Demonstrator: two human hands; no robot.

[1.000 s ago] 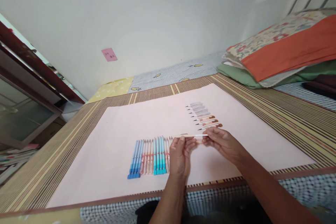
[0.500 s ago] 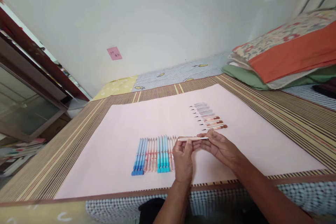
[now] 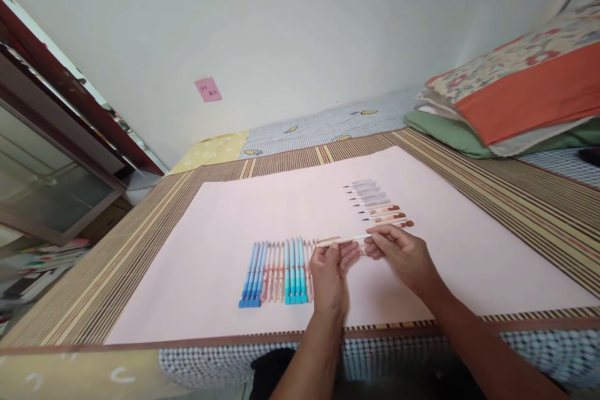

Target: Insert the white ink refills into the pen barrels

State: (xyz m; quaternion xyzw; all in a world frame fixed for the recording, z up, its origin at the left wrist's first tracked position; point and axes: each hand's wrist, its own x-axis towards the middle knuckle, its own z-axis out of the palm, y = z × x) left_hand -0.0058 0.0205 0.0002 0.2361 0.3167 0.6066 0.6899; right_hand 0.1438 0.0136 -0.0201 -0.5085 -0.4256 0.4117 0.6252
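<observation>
Two hands hold one slim pen level above a pale pink sheet, just right of a row of pens.

The left hand (image 3: pixel 330 278) pinches the pale pen (image 3: pixel 344 240) near its left end, and the right hand (image 3: pixel 403 256) grips its right part with closed fingertips; the pen lies crosswise at the frame's centre. Just left of the hands, a row of blue and pink pens (image 3: pixel 276 272) lies side by side on the pink sheet (image 3: pixel 225 231). Above the right hand is a smaller row of pen parts (image 3: pixel 377 203), grey ones farther off, brown-tipped ones nearer. The sheet covers a striped mat (image 3: pixel 515 187); folded bedding (image 3: pixel 515 100) sits at the upper right.
</observation>
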